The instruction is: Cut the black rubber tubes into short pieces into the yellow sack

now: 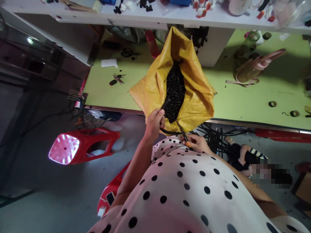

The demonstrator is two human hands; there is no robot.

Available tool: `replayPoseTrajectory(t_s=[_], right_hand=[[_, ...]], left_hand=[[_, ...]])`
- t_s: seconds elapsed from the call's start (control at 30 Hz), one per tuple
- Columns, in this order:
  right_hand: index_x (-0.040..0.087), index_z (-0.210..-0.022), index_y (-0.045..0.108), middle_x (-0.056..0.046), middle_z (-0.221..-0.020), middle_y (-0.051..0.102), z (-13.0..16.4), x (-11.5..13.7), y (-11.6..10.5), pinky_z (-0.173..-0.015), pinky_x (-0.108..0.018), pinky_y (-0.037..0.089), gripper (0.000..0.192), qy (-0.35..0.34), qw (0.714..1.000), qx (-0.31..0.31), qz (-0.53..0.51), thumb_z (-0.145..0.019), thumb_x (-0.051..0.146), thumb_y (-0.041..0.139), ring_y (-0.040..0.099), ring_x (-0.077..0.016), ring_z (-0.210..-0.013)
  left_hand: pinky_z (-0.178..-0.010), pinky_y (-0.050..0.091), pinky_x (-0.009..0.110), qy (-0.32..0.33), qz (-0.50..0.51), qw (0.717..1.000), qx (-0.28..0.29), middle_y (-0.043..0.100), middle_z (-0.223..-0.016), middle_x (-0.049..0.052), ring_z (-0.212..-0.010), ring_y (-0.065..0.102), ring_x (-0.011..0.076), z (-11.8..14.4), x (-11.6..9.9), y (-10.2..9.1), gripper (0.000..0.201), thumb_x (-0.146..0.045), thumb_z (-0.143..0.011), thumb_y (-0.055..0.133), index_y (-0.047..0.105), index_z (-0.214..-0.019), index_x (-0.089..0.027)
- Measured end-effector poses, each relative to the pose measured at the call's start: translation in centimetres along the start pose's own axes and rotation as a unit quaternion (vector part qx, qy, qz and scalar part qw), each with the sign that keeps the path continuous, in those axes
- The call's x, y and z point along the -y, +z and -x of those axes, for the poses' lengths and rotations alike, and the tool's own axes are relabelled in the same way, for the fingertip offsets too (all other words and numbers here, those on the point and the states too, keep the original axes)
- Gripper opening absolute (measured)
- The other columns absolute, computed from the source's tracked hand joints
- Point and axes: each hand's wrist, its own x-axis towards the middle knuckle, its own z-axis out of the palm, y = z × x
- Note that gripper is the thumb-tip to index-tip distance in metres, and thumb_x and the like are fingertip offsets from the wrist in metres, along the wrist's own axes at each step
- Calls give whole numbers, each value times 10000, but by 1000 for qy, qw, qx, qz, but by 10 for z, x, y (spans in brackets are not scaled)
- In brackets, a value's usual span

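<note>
**Yellow sack of black parts at the counter's near edge**

Yellow woven plastic makes up the sack (155, 90), which lies open on the green counter (243, 94) with its mouth hanging over the near edge, toward the person. Inside it sits a heap of small black parts (175, 89), packed from the middle of the sack down to its lip.

The left hand (154, 123) is closed around a black cable (166, 104) just at the sack's mouth, below the counter's near edge; the cable's end points up into the heap. The right hand (198, 143) rests close against the polka-dot shirt (184, 191) and grips a thin tool with an orange handle (185, 138), its dark tip slanting up toward the sack's lower lip. The two hands are near each other, the sack's mouth just above them.

On the counter to the left of the sack lie a pair of pliers (118, 78) and a white block (109, 62), well apart from the hands. Toward the counter's right side lies a bottle with a pink lid (255, 66), tipped over, and near the right edge are small rings of tape (272, 104). A white shelf (155, 14) along the far side carries a scatter of small parts.

On the floor, a red plastic stool (82, 145) lies on its side to the left, and a tangle of black cables (213, 136) sits under the counter's near edge beside the right hand.
</note>
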Motion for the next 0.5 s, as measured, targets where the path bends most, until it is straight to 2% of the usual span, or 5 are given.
replayPoseTrajectory(t_s=[0.13,0.2,0.33,0.43,0.5], right_hand=[[209,-907,708,-56,-888,741,3,-5,3,-749,-333,618,492,20,990,-133,-35,-688,579,948,702,-208,-809],[224,-888,652,-34,-873,684,2,-6,3,-701,-303,593,495,14,986,-163,-19,-662,536,963,657,-191,-803],[269,-1106,606,-11,-956,658,-3,-6,3,-687,-294,579,624,6,990,-131,-46,-644,459,980,625,-162,-767],[303,-1304,536,10,-913,658,-10,-2,2,-706,-326,583,769,6,990,-83,-113,-693,488,964,640,-166,-732],[315,-1355,507,25,-883,638,-18,6,0,-703,-329,571,815,-11,987,-69,-146,-710,515,963,627,-160,-720]], left_hand=[[-425,365,184,7,11,1000,-13,437,-572,-98,-418,369,48,-6,1,-1,403,-531,-904,771,539,-848,-207],[-423,361,182,2,10,1000,-11,436,-570,-100,-416,367,46,-9,2,-2,393,-517,-903,772,539,-845,-207],[-416,364,181,-4,10,1000,-8,435,-558,-104,-409,363,48,-14,2,-2,376,-498,-903,765,530,-843,-211],[-413,362,180,-9,8,1000,-2,433,-555,-108,-403,355,48,-18,2,-2,365,-495,-911,756,530,-856,-213],[-417,361,179,-8,4,1000,0,433,-558,-108,-406,358,49,-19,3,-2,363,-497,-919,749,530,-864,-214]])
